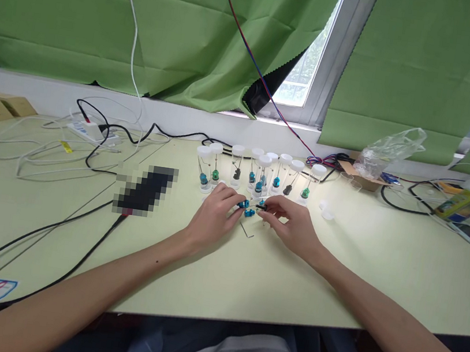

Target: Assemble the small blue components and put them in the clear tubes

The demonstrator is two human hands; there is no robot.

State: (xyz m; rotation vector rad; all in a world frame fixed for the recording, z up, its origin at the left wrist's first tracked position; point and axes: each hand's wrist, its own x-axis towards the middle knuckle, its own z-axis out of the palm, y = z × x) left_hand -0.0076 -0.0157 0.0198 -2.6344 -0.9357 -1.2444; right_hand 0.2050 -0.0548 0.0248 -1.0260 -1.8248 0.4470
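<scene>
My left hand [214,213] rests on the pale green table [379,266], its fingers pinched on a small blue metal part [244,204]. My right hand [288,218] faces it, fingers closed on another small blue and black part [262,205]. A third blue part [249,213] lies on the table between the two hands. A thin L-shaped hex key [247,231] lies just in front of them. Behind the hands stands a row of several clear vials with white caps [257,170], each with a small coloured part inside.
A black device [148,190] with a black cable [33,241] lies to the left. White cables and a power strip [90,131] sit at the back left. A plastic bag on a cardboard box [384,153], loose vial caps [326,211] and a green box [460,205] are on the right.
</scene>
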